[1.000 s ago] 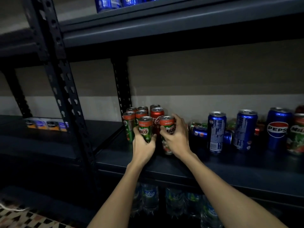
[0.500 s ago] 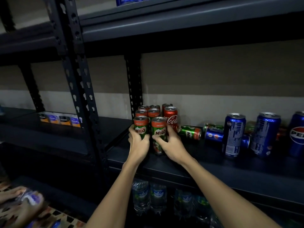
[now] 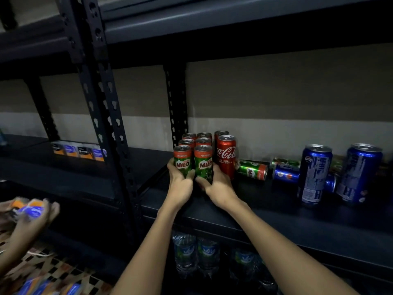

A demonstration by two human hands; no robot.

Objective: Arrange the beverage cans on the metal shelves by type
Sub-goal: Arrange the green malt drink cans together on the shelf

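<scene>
Head view: hands (image 3: 200, 184) grip two Milo cans (image 3: 192, 161) on dark metal shelf (image 3: 265, 211).

Shelf (image 3: 244, 211): dark painted metal, matt.
Milo cans (image 3: 192, 160): glossy printed metal, 6 dull silvery tops.
Coca-Cola can (image 3: 226, 158): shiny red metal.
Pepsi cans (image 3: 314, 175): glossy blue (right of frame).
Water bottles (image 3: 195, 256): clear plastic, lower centre.

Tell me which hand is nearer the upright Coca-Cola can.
Right. The right hand grips a Milo can right beside the Coca-Cola can; the left hand sits one can farther left.
</scene>
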